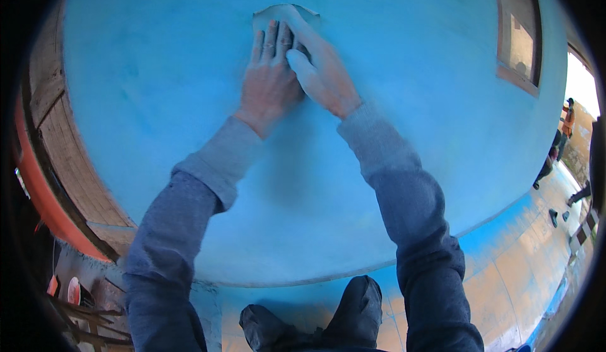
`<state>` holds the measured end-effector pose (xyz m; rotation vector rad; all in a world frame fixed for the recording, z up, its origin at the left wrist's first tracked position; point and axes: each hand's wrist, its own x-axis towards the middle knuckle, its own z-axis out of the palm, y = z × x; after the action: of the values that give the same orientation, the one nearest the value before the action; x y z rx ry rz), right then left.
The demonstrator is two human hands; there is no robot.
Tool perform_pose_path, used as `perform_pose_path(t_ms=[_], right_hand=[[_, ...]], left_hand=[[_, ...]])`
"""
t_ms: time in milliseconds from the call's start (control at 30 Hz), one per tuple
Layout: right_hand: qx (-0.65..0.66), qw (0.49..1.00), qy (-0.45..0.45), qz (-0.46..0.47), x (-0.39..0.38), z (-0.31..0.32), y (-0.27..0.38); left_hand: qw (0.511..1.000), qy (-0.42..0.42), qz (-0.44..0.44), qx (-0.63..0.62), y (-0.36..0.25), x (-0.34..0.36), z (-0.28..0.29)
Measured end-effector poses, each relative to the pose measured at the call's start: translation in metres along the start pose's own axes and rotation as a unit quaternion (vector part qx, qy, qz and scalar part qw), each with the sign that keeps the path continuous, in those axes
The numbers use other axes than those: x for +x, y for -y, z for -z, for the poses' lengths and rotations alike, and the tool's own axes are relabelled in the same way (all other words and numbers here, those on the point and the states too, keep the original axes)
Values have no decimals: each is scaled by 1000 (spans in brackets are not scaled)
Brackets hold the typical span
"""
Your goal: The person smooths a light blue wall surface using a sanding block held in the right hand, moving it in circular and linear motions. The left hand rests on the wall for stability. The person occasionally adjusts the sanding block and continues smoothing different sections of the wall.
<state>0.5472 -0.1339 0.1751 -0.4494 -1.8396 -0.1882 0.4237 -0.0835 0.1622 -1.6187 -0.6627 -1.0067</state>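
Observation:
A thin, pale sheet (270, 15) that looks like sandpaper lies against a light-blue wall (158, 106), its upper edge curling away from the surface. My left hand (271, 84) is flat on its lower part, fingers stretched out and dusted with pale powder. Beside it, my right hand (323, 68) presses along the sheet's right side with straight fingers, its thumb by the left fingers. Both hands are open and close together. The sheet's lower part is hidden beneath them.
A wooden door (79, 163) with an orange edge stands at left, a framed window (524, 43) at upper right. My dark shoes (356, 311) are on tiles dusted blue. People (567, 125) and loose shoes (554, 217) are far right. A red-and-white container (74, 291) sits lower left.

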Motion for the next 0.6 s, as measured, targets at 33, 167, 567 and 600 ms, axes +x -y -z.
perform_pose_path(t_ms=[33,167,567,600], right_hand=[[-28,999,-35,22,-6,-2,-2],[-239,955,-167,55,-77,-8,-29],[-449,890,-86,-9,-141,-6,-65],[-457,886,-80,-14,-144,-3,-65]], left_hand=[[1000,3,20,12,-8,2,2],[997,-24,67,-15,-24,19,-9],[981,-169,94,33,24,73,-34],[987,-145,76,10,10,44,-33]])
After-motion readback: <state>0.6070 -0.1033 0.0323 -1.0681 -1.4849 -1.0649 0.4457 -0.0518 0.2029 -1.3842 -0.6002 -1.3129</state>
